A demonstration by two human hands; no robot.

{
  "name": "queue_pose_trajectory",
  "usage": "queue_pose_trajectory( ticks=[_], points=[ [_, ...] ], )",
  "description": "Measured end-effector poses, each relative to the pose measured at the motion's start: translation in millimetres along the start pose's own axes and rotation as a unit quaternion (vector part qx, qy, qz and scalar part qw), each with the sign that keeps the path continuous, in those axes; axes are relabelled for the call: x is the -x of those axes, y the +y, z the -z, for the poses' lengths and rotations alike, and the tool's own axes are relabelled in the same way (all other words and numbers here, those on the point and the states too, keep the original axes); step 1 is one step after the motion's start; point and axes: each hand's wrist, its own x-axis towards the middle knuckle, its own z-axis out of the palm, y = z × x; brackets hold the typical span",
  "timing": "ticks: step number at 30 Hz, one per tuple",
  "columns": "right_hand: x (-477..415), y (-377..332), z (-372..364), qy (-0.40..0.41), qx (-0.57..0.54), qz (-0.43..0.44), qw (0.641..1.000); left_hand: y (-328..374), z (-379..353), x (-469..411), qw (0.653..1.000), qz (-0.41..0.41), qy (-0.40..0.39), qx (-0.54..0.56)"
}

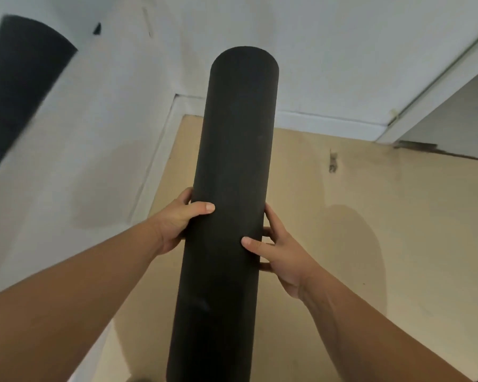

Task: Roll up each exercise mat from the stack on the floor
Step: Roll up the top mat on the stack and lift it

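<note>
A rolled black exercise mat (232, 139) fills the middle of the view, held lengthwise away from me and off the floor, its far end pointing toward the room's corner. My left hand (177, 221) grips its left side with the thumb across the top. On the roll's right side, a little nearer to me, my right hand (276, 255) holds it with the thumb on top and the fingers wrapped beneath. A second rolled black mat (20, 86) stands upright against the white wall at the far left, blurred.
A tan floor (342, 230) lies below, bordered by a white skirting board (329, 122). White walls meet in a corner behind the roll's far end. A doorway opening (453, 125) is at the upper right.
</note>
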Motion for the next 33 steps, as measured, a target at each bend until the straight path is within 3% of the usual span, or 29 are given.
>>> queue_pose_trajectory(
  ticks=[7,15,22,24,28,33],
  points=[
    [-77,49,-22,0.02,0.007,-0.037,0.999,-52,31,-71,0.999,0.047,-0.006,0.008],
    [-115,58,-58,0.019,0.035,-0.086,0.995,-74,58,-81,0.986,0.138,0.059,0.066],
    [-125,67,-88,0.04,0.015,-0.077,0.996,-66,83,-79,0.985,0.002,0.164,-0.058],
    [-127,70,-102,0.055,0.016,-0.04,0.998,-67,78,-73,0.958,-0.069,0.23,-0.155],
    [-137,68,-127,0.089,0.023,0.015,0.996,-71,69,-70,0.861,-0.191,0.294,-0.368],
    [-171,40,-149,0.094,0.042,0.029,0.994,-57,70,-72,0.819,-0.196,0.297,-0.451]
  ],
)
